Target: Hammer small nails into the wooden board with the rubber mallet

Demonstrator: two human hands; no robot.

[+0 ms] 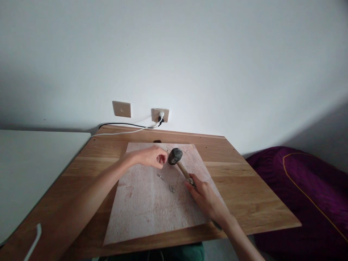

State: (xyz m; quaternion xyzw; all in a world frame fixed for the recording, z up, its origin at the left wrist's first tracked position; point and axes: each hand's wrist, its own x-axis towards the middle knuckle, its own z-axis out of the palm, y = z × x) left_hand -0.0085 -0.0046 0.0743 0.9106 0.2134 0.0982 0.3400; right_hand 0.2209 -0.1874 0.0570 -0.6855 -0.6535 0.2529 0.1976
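Note:
My right hand (pixel 204 195) is closed round the wooden handle of a hammer (pixel 179 163), whose dark head hovers over the far part of a pale plywood board (pixel 141 206). My left hand (pixel 152 156) sits just left of the hammer head with its fingers pinched together; what they pinch is too small to name. Two small nails (pixel 165 183) stick up from the board between my hands.
The board lies on a wooden table (pixel 244 203). A white surface (pixel 32 166) adjoins it on the left. Wall sockets (pixel 160 115) with a white cable are behind. A purple cushion (pixel 304 195) lies at right.

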